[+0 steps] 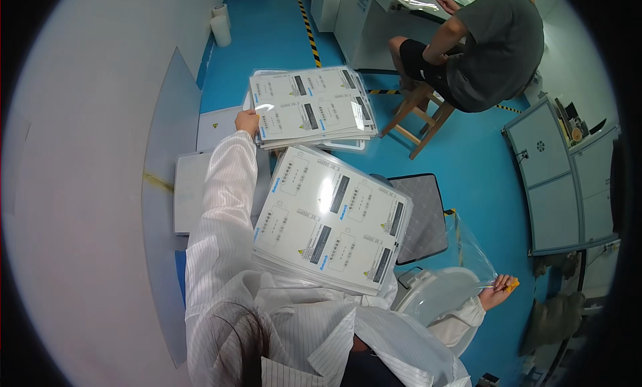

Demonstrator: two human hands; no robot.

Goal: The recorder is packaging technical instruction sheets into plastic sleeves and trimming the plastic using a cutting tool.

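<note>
At the far stack of printed label sheets [314, 103], my left hand [247, 122] is closed on the left edge of the top sheet. Part of its fingers is hidden by the sheet, and a bit of yellow shows at a fingertip. A second stack of printed sheets [332, 220] lies tilted across my lap, nearer to me. Out to the right, my right hand [495, 293] pinches a clear plastic film [473, 250], which hangs beside a round whitish bin [438, 290]. Orange coverings [512, 284] show on its fingertips.
A grey padded panel [421, 216] stands right of the near stack. Ahead, another person [501, 49] sits on a wooden stool [416, 123] at a bench. Grey cabinets [558, 179] line the right, and a white wall panel [170, 113] runs close on the left.
</note>
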